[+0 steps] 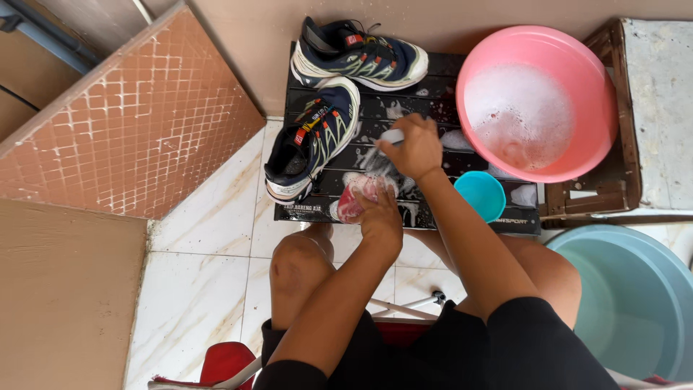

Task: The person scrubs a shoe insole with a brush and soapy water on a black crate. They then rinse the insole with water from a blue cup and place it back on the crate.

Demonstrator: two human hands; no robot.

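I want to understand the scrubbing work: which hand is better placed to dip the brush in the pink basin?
Probably the right hand. It already holds the brush and is nearer to the foamy pink basin. The left hand is pressing on the soapy red item on the black table.

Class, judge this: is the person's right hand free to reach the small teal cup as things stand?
Probably not at once: the right hand grips a brush, though the teal cup sits unobstructed just beside that forearm.
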